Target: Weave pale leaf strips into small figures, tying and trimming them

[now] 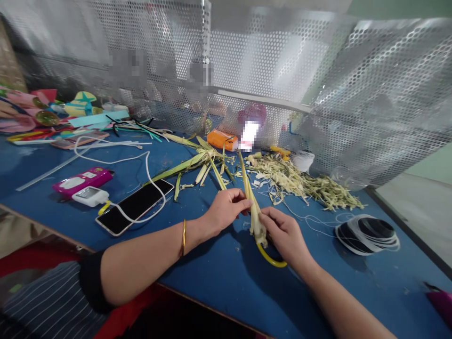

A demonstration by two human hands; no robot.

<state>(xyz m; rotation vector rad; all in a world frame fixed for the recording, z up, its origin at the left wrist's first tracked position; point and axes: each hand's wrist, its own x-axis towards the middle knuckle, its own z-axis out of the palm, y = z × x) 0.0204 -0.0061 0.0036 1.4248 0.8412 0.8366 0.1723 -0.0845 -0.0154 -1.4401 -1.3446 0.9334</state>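
Blue surface [212, 278], silvery perforated sheeting [261, 61] hung behind. Left to right: pile of pink and yellow craft pieces [35, 110] at far left, turquoise strips [100, 118] next to it. Nearer: magenta device [84, 182], small white device [86, 197] just beside it, white cable [148, 169] looping across 1 black-screened phone [136, 207] lying flat. Loose green-yellow leaves [192, 162] toward the middle, orange packet [222, 140] behind them. Gold bangle [184, 238] on left wrist. Left hand [226, 209]: grip closed, thumb and fingers pinching the pale stalk [256, 216] partway along. Stalk sits between the 2 hands, tilted, frayed end toward the person. Right hand [286, 233]: grip also closed on it, nearer the frayed end. Yellow curved piece [270, 260] under that end; rest of it hidden. Heap of shredded plant bits [282, 174] behind right hand, crumpled white plastic [303, 161] at its back edge. Black spool with white thread [367, 235] farther right. Purple object [441, 301] cut off at right edge.
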